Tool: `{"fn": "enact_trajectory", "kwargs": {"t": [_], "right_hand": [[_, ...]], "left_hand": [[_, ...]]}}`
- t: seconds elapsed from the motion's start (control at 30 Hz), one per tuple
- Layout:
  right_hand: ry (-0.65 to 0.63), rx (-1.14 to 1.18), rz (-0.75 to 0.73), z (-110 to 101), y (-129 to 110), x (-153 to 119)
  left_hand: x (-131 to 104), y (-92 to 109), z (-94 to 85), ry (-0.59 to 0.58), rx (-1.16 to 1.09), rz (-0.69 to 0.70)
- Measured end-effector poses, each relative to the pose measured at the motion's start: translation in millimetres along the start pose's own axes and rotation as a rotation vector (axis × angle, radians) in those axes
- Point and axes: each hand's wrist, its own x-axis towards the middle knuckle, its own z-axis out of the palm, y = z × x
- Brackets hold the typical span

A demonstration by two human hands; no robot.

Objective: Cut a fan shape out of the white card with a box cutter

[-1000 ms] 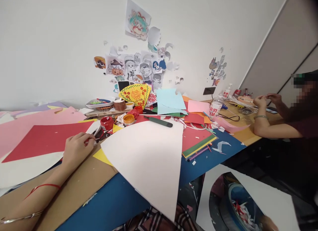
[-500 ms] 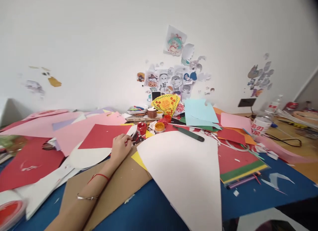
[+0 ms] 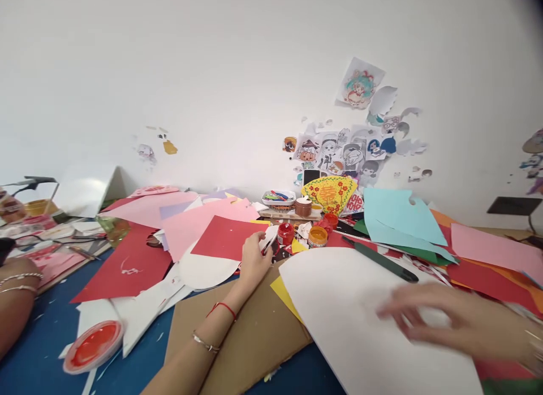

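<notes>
My left hand (image 3: 255, 260) is closed at the right edge of a red paper sheet (image 3: 229, 238). A small dark and white item shows at its fingertips, too small to name. My right hand (image 3: 441, 317), blurred, hovers above a large fan-shaped white sheet (image 3: 339, 304), its thumb and fingers apart with nothing between them. Across the far edge of that sheet lies a long dark green tool (image 3: 386, 260). Brown cardboard (image 3: 237, 344) is under my left forearm, and a yellow paper piece (image 3: 286, 297) sticks out beside the white sheet.
Open jars of red paint (image 3: 285, 234) and orange paint (image 3: 318, 236) stand beyond my left hand. A red paint lid (image 3: 94, 345) lies at front left. Light blue paper (image 3: 403, 219) and a yellow decorated fan (image 3: 330, 192) are farther back. Another person's arm (image 3: 17, 304) is at far left.
The view has swung left, so things appear farther right. My right hand has come in over the white sheet. My left hand stays by the red paper; another person's arm now shows.
</notes>
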Motion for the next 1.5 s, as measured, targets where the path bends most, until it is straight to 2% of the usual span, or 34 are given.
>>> {"fn": "enact_trajectory", "kwargs": {"t": [0.03,0.07,0.1,0.17,0.23,0.37,0.47,0.6,0.77,0.9,1.0,1.2,1.37,1.5], "right_hand": [[-0.312,0.161,-0.090,7,2,30],[-0.398,0.244,-0.049,16,5,59],[-0.382,0.292,-0.050,27,7,87],[-0.249,0.277,-0.065,55,12,131],[-0.077,0.146,-0.076,87,18,157],[0.034,0.041,-0.094,142,26,172],[0.086,-0.002,-0.110,161,26,168],[0.169,-0.026,-0.122,161,17,158],[0.325,-0.021,-0.169,154,-4,138],[0.355,-0.052,-0.220,156,-17,129],[0.385,-0.048,-0.186,158,-22,129],[0.366,-0.025,-0.198,157,-28,129],[0.442,0.006,-0.152,152,-20,129],[0.390,0.018,-0.117,156,-13,129]], "left_hand": [[5,1,2.9,-0.022,-0.009,-0.001],[11,1,6.9,-0.050,-0.018,0.002],[17,1,11.9,-0.081,-0.028,0.008],[29,0,24.4,-0.146,-0.050,0.012],[38,-2,37.9,-0.195,-0.072,-0.002],[45,-2,55.6,-0.216,-0.109,-0.035],[44,2,56.1,-0.179,-0.128,-0.044],[35,13,42.6,-0.116,-0.172,-0.055],[18,28,14.6,-0.023,-0.258,-0.122],[9,34,-0.2,0.001,-0.208,-0.157],[3,35,-2.8,0.016,-0.158,-0.115],[-7,33,-1.0,0.050,-0.114,-0.059],[-12,25,-1.0,0.101,-0.103,-0.133],[-14,20,-0.2,0.135,-0.100,-0.149]]}}
